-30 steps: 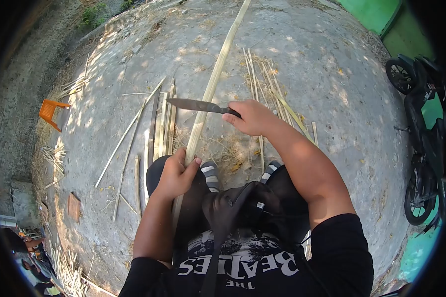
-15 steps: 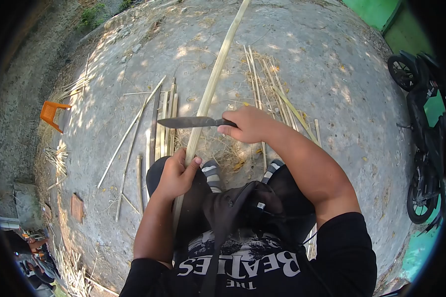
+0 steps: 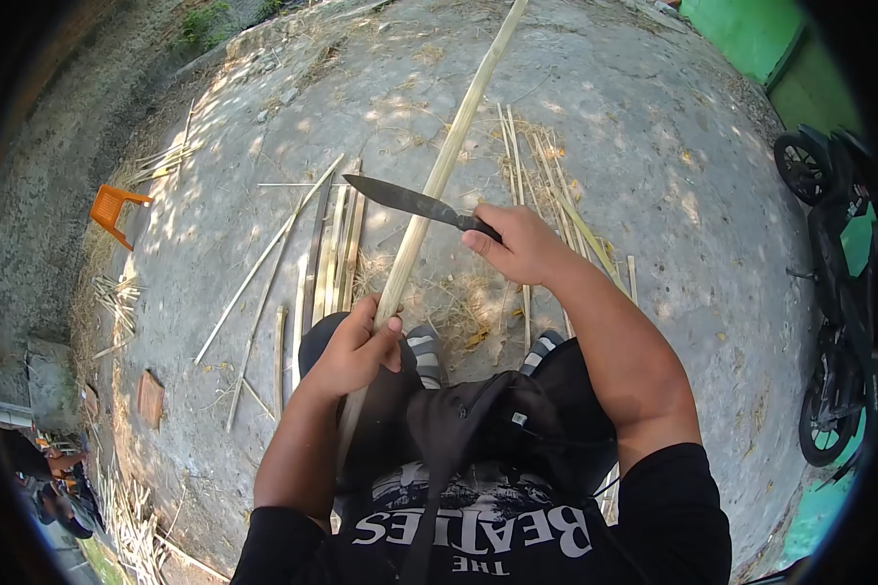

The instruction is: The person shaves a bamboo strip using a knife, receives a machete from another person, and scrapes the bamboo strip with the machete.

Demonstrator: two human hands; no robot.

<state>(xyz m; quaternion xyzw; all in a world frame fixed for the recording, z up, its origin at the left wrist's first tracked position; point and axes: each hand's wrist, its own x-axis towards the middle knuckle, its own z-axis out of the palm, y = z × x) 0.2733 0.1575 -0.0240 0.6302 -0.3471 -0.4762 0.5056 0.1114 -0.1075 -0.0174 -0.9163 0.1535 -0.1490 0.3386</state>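
Observation:
A long, pale bamboo strip runs from my lap up past the top of the view, tilted to the right. My left hand is wrapped round its lower part, near my left knee. In my right hand is the dark handle of a knife with a broad, dark blade. The blade lies across the strip above my left hand, its tip pointing left and slightly up. Whether the edge cuts into the strip or only rests on it, I cannot tell.
Several bamboo strips lie on the concrete ground left of my knees, and more strips lie to the right. An orange plastic chair and a brick are at the left. A motorcycle stands at the right. Another person shows at lower left.
The knife has slid a little up along the strip, and its blade has turned so the tip points higher. My right hand has shifted right. My left hand keeps its hold.

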